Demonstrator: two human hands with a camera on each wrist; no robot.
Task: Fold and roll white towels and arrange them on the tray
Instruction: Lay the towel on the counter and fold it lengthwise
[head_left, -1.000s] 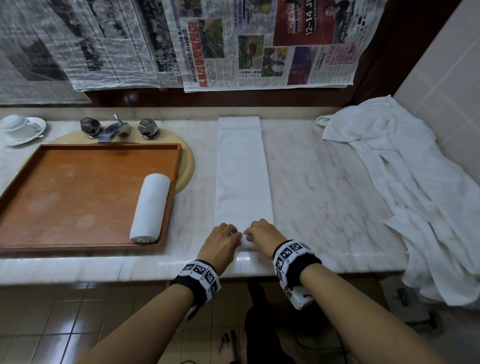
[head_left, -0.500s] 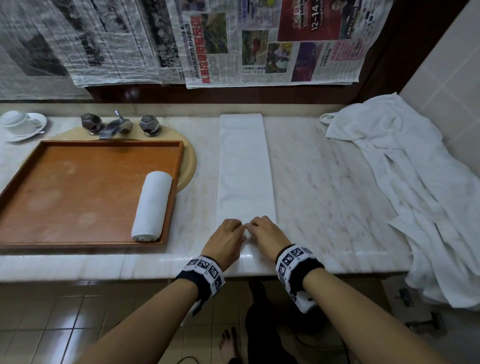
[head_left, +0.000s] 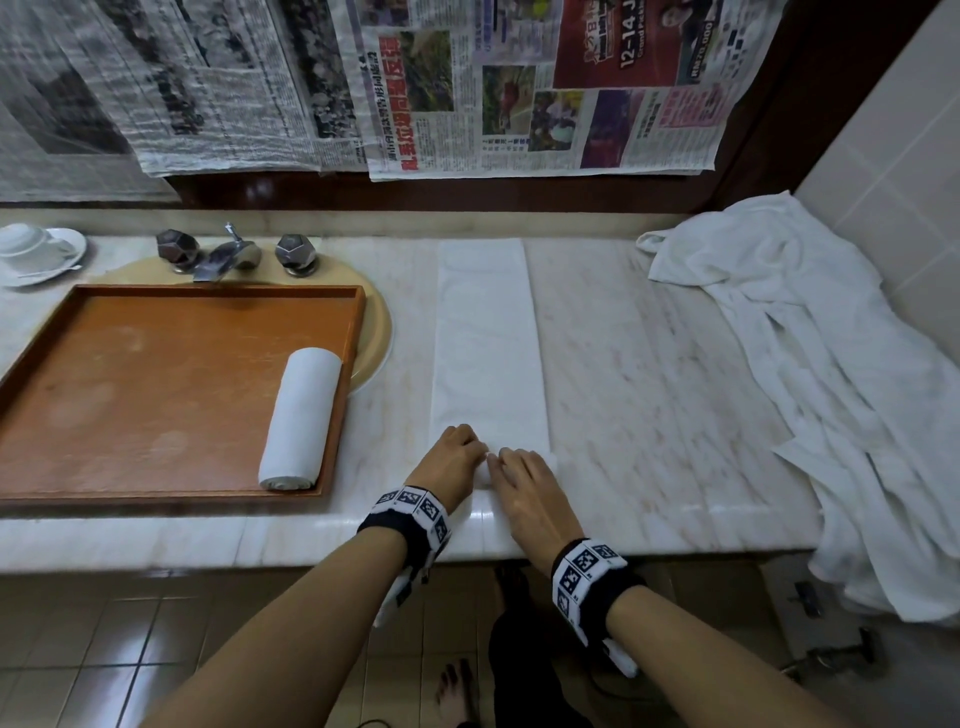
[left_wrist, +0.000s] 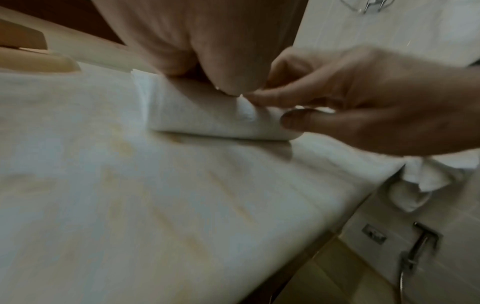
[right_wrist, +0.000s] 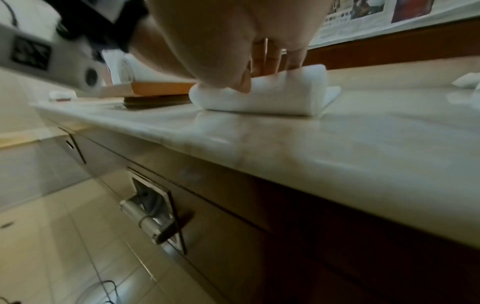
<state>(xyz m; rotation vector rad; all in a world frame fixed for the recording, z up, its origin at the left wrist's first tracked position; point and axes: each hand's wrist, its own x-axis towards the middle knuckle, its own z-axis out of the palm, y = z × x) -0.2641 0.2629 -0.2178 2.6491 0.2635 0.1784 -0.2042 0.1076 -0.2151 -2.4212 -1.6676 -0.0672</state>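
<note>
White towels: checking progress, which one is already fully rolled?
The white rolled towel lying in the orange wooden tray; the folded strip is barely started, the heap untouched.

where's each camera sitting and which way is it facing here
Head: above the counter, looking forward and down; shows both forearms, left hand and right hand on the folded towel, tray left.
Left wrist: low over the counter, facing rightward; shows the left hand's fingers and the right hand.
Right wrist: at counter-edge height, facing leftward; shows right hand's fingers.
Shared: the started roll, the tray.
</note>
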